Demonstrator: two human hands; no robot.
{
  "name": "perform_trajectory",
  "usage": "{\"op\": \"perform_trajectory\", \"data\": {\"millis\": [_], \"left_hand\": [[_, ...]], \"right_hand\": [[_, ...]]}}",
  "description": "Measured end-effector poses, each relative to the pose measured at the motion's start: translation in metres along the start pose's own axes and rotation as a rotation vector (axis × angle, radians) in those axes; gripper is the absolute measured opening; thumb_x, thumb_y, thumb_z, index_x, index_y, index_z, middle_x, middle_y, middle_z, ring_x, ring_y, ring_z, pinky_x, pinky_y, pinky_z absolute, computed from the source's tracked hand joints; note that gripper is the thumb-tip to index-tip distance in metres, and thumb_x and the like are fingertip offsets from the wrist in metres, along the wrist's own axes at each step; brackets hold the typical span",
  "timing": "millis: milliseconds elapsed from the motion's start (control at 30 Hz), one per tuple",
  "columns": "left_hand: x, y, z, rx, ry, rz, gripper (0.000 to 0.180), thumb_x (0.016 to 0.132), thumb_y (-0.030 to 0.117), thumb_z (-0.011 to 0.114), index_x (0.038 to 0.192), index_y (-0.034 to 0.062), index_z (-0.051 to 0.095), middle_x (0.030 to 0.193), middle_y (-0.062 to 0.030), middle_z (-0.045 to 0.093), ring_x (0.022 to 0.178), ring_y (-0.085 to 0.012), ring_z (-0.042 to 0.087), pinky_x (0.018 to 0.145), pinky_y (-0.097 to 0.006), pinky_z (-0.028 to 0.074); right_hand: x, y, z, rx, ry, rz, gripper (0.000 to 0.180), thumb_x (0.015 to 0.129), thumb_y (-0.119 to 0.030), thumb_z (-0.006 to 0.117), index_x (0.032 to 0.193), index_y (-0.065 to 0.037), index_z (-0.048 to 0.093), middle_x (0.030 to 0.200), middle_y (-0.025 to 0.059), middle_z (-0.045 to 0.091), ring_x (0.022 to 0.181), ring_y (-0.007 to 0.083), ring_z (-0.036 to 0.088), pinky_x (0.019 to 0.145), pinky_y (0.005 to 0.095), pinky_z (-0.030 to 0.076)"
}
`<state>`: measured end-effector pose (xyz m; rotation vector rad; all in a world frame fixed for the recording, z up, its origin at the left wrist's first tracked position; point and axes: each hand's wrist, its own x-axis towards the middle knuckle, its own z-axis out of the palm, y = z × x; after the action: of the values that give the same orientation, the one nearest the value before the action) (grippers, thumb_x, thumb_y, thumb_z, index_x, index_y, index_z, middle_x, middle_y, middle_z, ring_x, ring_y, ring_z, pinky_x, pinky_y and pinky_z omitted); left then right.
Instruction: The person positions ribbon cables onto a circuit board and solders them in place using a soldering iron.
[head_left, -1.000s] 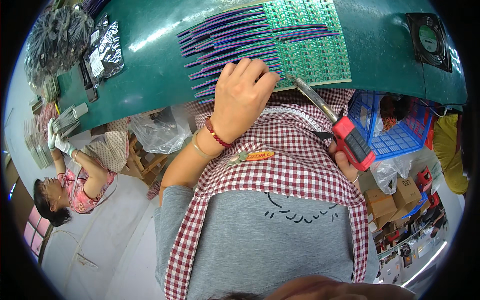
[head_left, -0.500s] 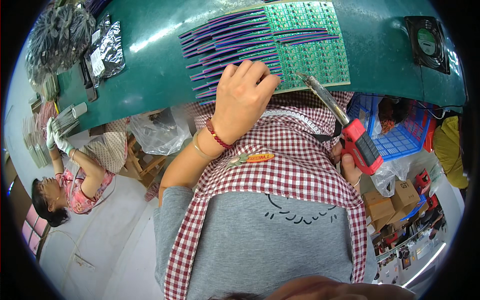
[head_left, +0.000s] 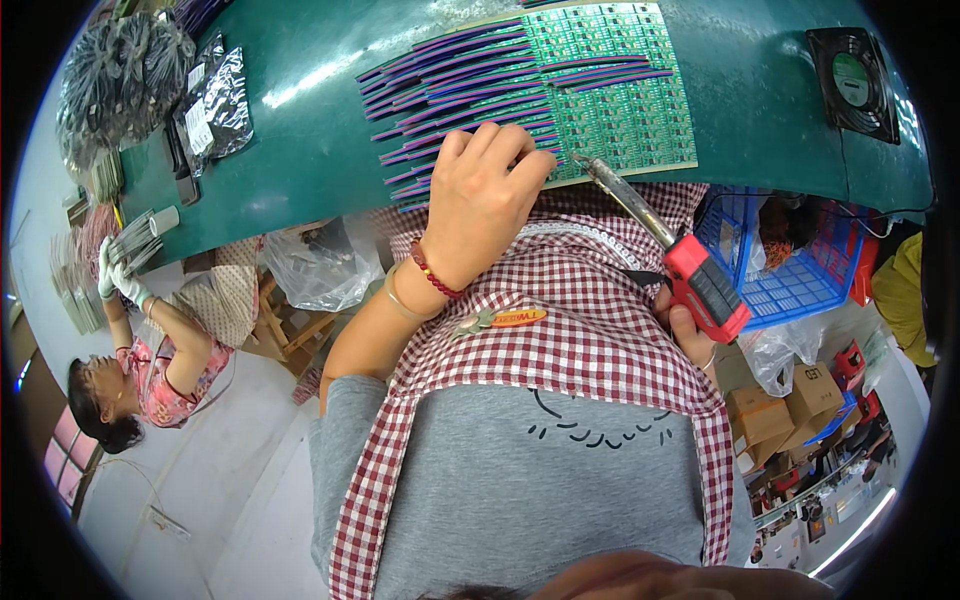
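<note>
Red tool: right hand (head_left: 688, 335) is clenching the red handle of a soldering iron (head_left: 700, 285), mostly hiding behind the handle so only a few fingers are showing
Iron tip: metal shaft is angling up and left, and the point is sitting right at the near edge of the green circuit board panel (head_left: 620, 90)
Left hand: left hand (head_left: 480, 205) is pressing down flat on the near ends of the wires, fingers curled over them just left of the panel's near corner; it's not wrapping around anything, just pinning
Wires: rows of purple and multicoloured ribbon wires (head_left: 450, 90) are lying fanned out across the panel's left side and spilling onto the table
Wrist: a red bead bracelet (head_left: 432, 277) is sitting on the left wrist
Table: green table top (head_left: 300, 150) is carrying the panel near its front edge
Fan: small black fan (head_left: 850, 80) is sitting well to the right of the panel
Bags: shiny plastic bags (head_left: 215, 100) are lying well to the left of the panel
Basket: blue plastic basket (head_left: 775, 260) is sitting below the table edge, down and right of the panel
Co-worker: another person in a pink top (head_left: 150, 370) is working far left of the panel
</note>
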<state>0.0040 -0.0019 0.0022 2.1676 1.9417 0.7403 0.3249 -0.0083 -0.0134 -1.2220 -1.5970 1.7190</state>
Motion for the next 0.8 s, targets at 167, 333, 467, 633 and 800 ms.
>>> {"op": "perform_trajectory", "data": {"millis": [167,333,467,633,800], "left_hand": [[0.001,0.0,0.0,-0.016,0.01,0.0,0.015,0.073,0.007,0.074,0.085,0.0118,0.066,0.081,0.0003,0.056,0.076,-0.0189,0.055,0.067,-0.034,0.037],[0.002,-0.001,0.0,-0.02,0.023,0.01,0.014,0.073,0.007,0.074,0.083,0.012,0.065,0.08,0.0004,0.056,0.075,-0.0187,0.055,0.067,-0.035,0.037],[0.0,0.0,0.002,0.005,0.04,0.013,0.008,0.074,0.008,0.065,0.08,0.0134,0.063,0.079,0.0015,0.054,0.076,-0.0168,0.054,0.068,-0.034,0.037],[0.001,-0.001,0.0,-0.001,0.035,0.015,0.013,0.073,0.008,0.074,0.083,0.0127,0.065,0.079,0.0009,0.055,0.073,-0.0178,0.054,0.066,-0.034,0.036],[0.001,-0.001,0.0,0.006,0.024,0.016,0.013,0.073,0.008,0.074,0.082,0.0128,0.065,0.078,0.001,0.055,0.073,-0.0176,0.054,0.066,-0.034,0.036]], "right_hand": [[0.001,-0.003,0.003,-0.035,-0.01,-0.013,0.023,0.085,-0.02,0.07,0.091,0.003,0.068,0.077,0.0086,0.066,0.067,0.017,0.063,0.062,0.0284,0.05],[-0.002,0.007,-0.003,-0.177,-0.033,-0.074,0.024,0.086,-0.021,0.069,0.092,0.002,0.068,0.079,0.0071,0.067,0.068,0.0172,0.063,0.064,0.0289,0.05],[-0.004,0.0,-0.005,-0.132,-0.049,-0.054,0.025,0.087,-0.022,0.068,0.094,0.002,0.068,0.08,0.0067,0.067,0.068,0.0172,0.063,0.064,0.0294,0.05],[0.0,-0.005,-0.003,0.045,-0.01,0.011,0.025,0.087,-0.021,0.067,0.094,0.003,0.067,0.08,0.0073,0.067,0.068,0.0165,0.063,0.063,0.0289,0.05],[0.003,-0.009,0.0,-0.031,-0.001,-0.035,0.025,0.086,-0.021,0.068,0.093,0.003,0.066,0.078,0.0077,0.065,0.068,0.0168,0.062,0.063,0.0289,0.049]]}}
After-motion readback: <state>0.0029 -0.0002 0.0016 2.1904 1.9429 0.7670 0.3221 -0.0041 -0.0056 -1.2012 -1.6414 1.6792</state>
